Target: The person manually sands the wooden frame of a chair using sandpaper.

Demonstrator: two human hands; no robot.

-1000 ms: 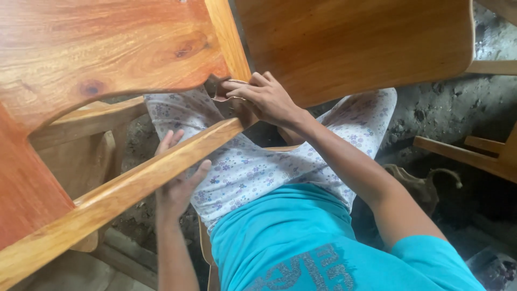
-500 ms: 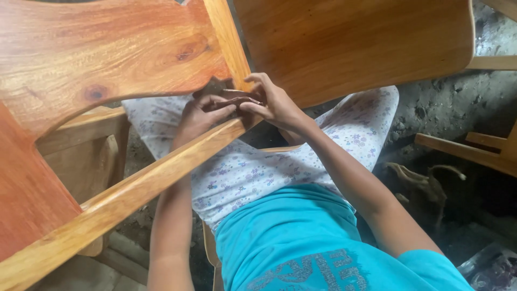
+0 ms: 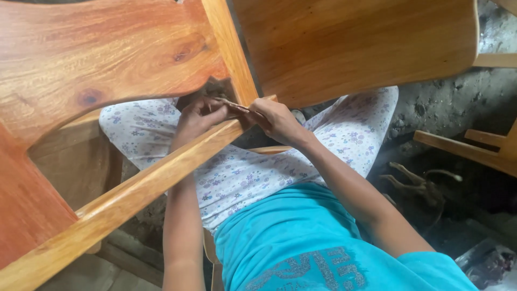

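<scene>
Sandpaper: a thin brownish sheet (image 3: pixel 232 106), probably sandpaper though it is too small to tell for sure, is lying across the corner where the chair's rail (image 3: pixel 134 188) meets the upright post (image 3: pixel 231 48).
Left hand: the left hand (image 3: pixel 198 117) is curling its fingers around the near end of the sheet, pinching it just above the rail.
Right hand: the right hand (image 3: pixel 277 119) is closing its fingertips on the other end of the sheet, right beside the post.
Chair: a varnished wooden chair is lying tilted across the person's lap, its curved reddish back panel (image 3: pixel 102 59) filling the upper left and its seat board (image 3: pixel 355 43) the upper right.
Clothing: floral white trousers (image 3: pixel 247 172) and a turquoise shirt (image 3: pixel 301 242) are showing under the rail.
Shirt print: grey block lettering is running across the shirt's lower front.
Surroundings: more pale wooden frame pieces (image 3: pixel 474 148) are resting on the grey dirt floor (image 3: pixel 431 108) at the right.
</scene>
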